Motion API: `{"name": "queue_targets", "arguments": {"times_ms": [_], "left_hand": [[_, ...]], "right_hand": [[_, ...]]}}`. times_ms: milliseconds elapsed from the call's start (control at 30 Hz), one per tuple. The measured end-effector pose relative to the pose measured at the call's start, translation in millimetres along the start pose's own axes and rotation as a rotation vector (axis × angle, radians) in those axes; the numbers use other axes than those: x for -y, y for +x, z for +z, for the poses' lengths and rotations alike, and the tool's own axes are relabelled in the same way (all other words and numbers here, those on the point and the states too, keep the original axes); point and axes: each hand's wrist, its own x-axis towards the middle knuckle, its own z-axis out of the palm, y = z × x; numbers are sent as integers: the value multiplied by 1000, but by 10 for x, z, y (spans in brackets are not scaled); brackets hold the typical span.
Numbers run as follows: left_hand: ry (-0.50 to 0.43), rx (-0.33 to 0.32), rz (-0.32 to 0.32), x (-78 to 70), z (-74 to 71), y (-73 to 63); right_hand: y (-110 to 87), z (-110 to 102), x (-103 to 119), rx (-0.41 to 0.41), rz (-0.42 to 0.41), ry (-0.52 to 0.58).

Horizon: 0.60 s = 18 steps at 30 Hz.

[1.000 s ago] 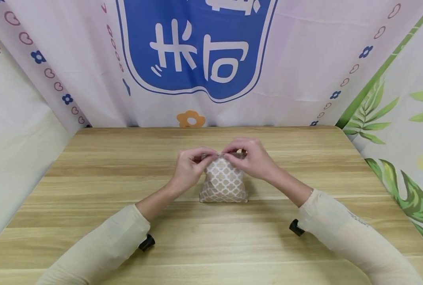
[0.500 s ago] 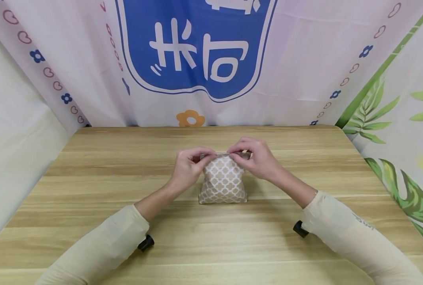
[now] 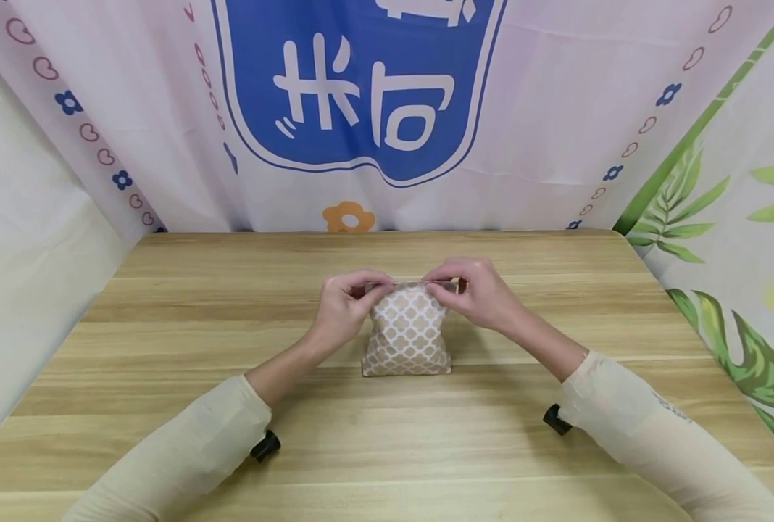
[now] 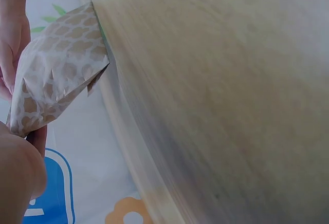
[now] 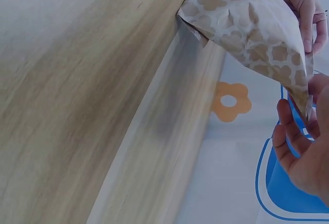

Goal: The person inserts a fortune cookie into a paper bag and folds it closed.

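Observation:
A tan paper bag (image 3: 408,330) with a white lattice pattern stands on the table, plump below and pressed flat along its top edge. My left hand (image 3: 344,308) pinches that edge near its left corner between thumb and fingers. On the right side of the same edge, my right hand (image 3: 475,293) pinches with thumb and forefinger. In the left wrist view the bag (image 4: 59,64) shows a folded lower corner. The right wrist view has the bag (image 5: 247,29) with its top between the fingers of my right hand (image 5: 308,147). What the bag contains is hidden.
The wooden table (image 3: 387,449) reaches back to a hanging cloth (image 3: 543,145) with a blue printed sign. A leaf-patterned cloth (image 3: 739,239) borders the right side, and a white cloth (image 3: 28,239) the left. Dark wrist cameras (image 3: 266,446) stick out from the sleeves.
My right hand has slid to the right along the bag's top edge, away from the left hand, widening the gap between them. My left hand stays nearly in place. The bag has shifted very slightly.

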Motion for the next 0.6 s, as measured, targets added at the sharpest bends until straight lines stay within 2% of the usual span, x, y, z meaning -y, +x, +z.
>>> {"name": "queue_targets", "arguments": {"times_ms": [433, 600], "left_hand": [[10, 15, -13, -2, 2, 8], [2, 8, -13, -2, -5, 2]], "right_hand": [[-38, -34, -28, 28, 5, 58], [-64, -46, -49, 20, 13, 21]]}}
